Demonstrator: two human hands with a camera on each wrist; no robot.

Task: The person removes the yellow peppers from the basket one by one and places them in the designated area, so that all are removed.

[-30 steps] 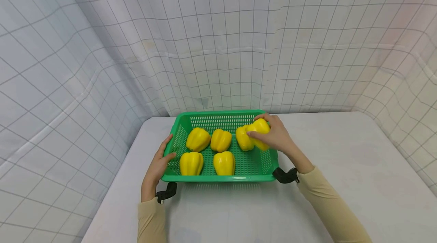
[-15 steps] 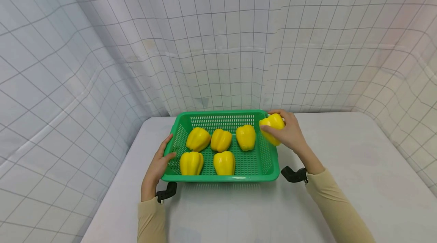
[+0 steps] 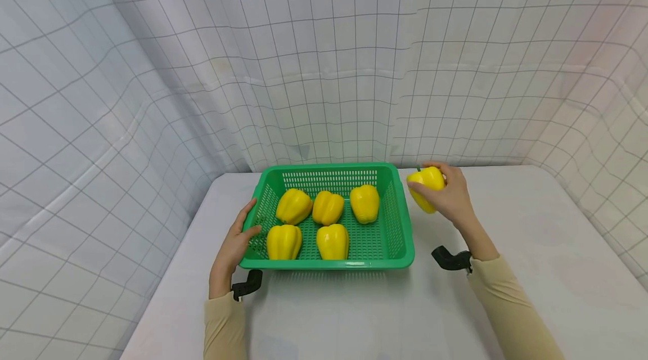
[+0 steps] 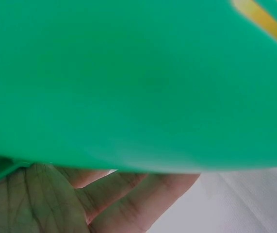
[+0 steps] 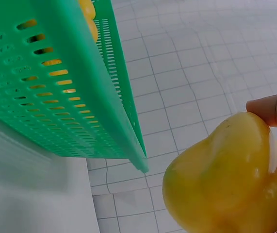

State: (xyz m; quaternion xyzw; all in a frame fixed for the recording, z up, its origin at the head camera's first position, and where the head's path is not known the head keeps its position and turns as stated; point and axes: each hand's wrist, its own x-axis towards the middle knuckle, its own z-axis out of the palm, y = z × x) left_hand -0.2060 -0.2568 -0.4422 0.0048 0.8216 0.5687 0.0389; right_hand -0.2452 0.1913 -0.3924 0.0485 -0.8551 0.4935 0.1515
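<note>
My right hand (image 3: 454, 197) holds a yellow bell pepper (image 3: 429, 183) just past the right side of a green plastic basket (image 3: 329, 264). In the right wrist view that bell pepper (image 5: 220, 174) looks glossy, with a fingertip pressing its side. Several more yellow bell peppers lie inside the basket, among them one at the back right (image 3: 364, 204) and one at the front left (image 3: 284, 242). On the basket's left rim rests my left hand (image 3: 237, 242), thumb over the edge and fingers along the outer wall. The left wrist view shows its fingers (image 4: 133, 201) partly hidden by the green wall.
A white table (image 3: 531, 247) carries the basket. White curtains with a dark grid (image 3: 324, 67) hang behind and on both sides. Each wrist bears a black mount, like the right one (image 3: 452, 259).
My right hand has lifted the bell pepper out of the basket's back right corner and carried it rightward past the rim. My left hand and the basket have stayed put.
</note>
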